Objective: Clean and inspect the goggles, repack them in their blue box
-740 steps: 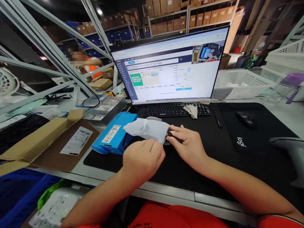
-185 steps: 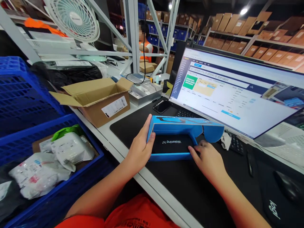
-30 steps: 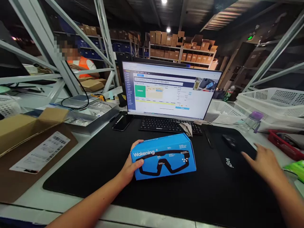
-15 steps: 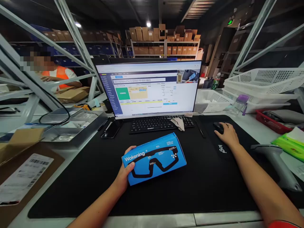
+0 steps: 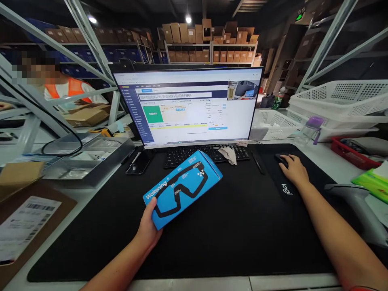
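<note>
left hand (image 5: 148, 222) gripped blue cardboard box (image 5: 190, 195), thumb on front, other fingers hidden; box tilted, 12 o'clock. right hand (image 5: 294, 171) loosely cupped black plastic mouse (image 5: 281, 160), 2 o'clock. likely step: mousing at black-framed monitor (image 5: 178, 130) beyond box; next move seemingly called for light clicking.

Beyond the box (image 5: 183, 190) in my left hand (image 5: 149, 222) sit the keyboard (image 5: 178, 157) and monitor (image 5: 188, 111); left, a carton (image 5: 53, 220); right, a mouse (image 5: 281, 160) under my right hand (image 5: 294, 170).

The left hand (image 5: 148, 227) and right hand (image 5: 294, 173) are bare, the sleeve (image 5: 360, 288) red.
</note>
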The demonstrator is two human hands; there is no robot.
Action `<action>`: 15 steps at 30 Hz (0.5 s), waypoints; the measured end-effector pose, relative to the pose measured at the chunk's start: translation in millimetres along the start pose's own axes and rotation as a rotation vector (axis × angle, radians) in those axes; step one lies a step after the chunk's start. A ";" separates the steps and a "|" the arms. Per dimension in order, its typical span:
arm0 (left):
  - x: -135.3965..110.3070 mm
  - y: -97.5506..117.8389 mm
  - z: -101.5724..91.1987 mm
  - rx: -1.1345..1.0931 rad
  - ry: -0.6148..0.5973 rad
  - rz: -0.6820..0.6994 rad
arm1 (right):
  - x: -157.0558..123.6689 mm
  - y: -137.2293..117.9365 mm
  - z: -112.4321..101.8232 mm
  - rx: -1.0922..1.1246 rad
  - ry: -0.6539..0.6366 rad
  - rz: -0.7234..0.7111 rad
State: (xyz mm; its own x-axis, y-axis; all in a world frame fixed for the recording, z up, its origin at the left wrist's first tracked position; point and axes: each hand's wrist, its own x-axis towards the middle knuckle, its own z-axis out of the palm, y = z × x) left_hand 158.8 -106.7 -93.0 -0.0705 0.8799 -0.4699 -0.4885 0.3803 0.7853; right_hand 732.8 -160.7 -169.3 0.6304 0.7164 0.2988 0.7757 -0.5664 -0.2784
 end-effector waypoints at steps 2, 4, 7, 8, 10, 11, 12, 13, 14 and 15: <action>-2.4 4.8 5.0 -0.009 0.005 0.017 | 0.1 -0.1 -0.1 -0.007 0.013 -0.009; -3.3 9.1 7.6 -0.017 0.019 0.007 | -0.3 -0.8 -1.3 -0.016 0.016 -0.017; -1.9 13.5 7.8 -0.022 0.030 -0.004 | -0.6 -2.9 -3.8 -0.019 -0.004 -0.014; -1.0 14.3 7.2 -0.019 0.028 -0.004 | -0.4 -3.7 -4.5 -0.014 -0.013 -0.005; 0.8 15.1 5.6 -0.009 0.021 -0.005 | 0.1 -5.4 -5.1 0.007 -0.029 0.019; 1.7 15.1 4.7 -0.006 0.022 -0.007 | 0.2 -6.3 -5.1 0.019 -0.030 0.031; 2.5 14.9 3.8 -0.004 0.022 -0.009 | 0.0 -7.2 -5.1 0.029 -0.021 0.039; 3.3 14.4 3.1 -0.002 0.018 -0.010 | -0.7 -8.2 -5.1 0.034 -0.003 0.040; 3.9 13.7 2.5 -0.002 0.010 -0.010 | -2.0 -9.3 -5.2 0.034 0.026 0.033; 4.1 13.0 2.2 -0.002 0.000 -0.009 | -4.0 -10.5 -5.6 0.028 0.063 0.021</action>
State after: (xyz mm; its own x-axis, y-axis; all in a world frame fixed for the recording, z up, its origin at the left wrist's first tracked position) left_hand 154.1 -97.6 -83.8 -0.0663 0.8766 -0.4767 -0.4907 0.3873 0.7805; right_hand 722.3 -159.9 -162.4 0.6478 0.6770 0.3493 0.7617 -0.5687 -0.3104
